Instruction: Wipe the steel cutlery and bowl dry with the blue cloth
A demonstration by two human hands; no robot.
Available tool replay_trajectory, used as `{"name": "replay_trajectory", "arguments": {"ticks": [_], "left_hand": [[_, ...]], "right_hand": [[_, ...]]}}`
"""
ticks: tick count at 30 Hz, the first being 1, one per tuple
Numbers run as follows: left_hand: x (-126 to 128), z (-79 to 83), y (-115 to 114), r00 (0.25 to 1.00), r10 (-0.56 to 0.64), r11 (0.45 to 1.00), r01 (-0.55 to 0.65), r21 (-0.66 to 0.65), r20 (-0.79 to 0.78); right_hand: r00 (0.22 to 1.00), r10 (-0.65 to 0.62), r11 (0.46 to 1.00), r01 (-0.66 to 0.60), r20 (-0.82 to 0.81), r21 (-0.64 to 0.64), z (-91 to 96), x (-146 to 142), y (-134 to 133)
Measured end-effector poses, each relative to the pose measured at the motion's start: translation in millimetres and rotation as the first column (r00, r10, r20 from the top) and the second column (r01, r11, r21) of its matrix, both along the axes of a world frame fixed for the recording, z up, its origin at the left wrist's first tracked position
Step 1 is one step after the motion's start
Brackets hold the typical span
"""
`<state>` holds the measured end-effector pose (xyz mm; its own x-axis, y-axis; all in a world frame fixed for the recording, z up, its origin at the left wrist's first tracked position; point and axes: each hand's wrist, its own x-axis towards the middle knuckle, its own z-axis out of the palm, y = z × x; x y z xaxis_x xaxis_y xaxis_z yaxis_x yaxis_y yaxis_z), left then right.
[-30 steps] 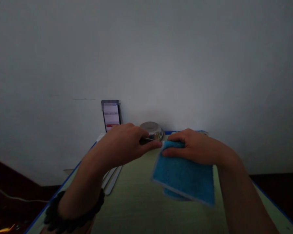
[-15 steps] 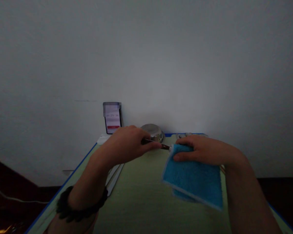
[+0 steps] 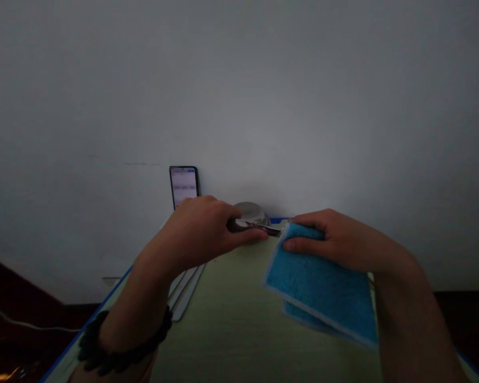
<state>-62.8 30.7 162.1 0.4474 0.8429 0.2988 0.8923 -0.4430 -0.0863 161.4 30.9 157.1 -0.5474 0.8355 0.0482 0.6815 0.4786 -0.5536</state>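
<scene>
My left hand [image 3: 207, 223] is closed around one end of a slim, shiny utensil [image 3: 272, 231], dark brown and silvery in this light; its kind cannot be told. The utensil's other end goes into a folded blue cloth [image 3: 319, 282] with a pale edge. My right hand [image 3: 339, 239] pinches that cloth between thumb and fingers, around the hidden end of the utensil. Both hands are above the table, and the cloth hangs down below the right one.
A round metal dish [image 3: 250, 211] stands at the table's back by the wall. Left of it a phone [image 3: 184, 184] leans upright. Several flat pale strips [image 3: 188, 292] lie under my left forearm. The pale green table [image 3: 231, 319] has a blue edge.
Both hands have risen slightly, and the right hand has shifted a little to the right with the cloth. More of the utensil shows between the hands.
</scene>
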Motion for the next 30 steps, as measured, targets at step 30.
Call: {"name": "replay_trajectory", "arguments": {"ticks": [30], "left_hand": [[-6.2, 2.0, 1.4, 0.999, -0.048, 0.998, 0.049, -0.036, 0.021]], "right_hand": [[0.998, 0.054, 0.997, -0.051, 0.044, -0.058, 3.4, 0.9, 0.4]]}}
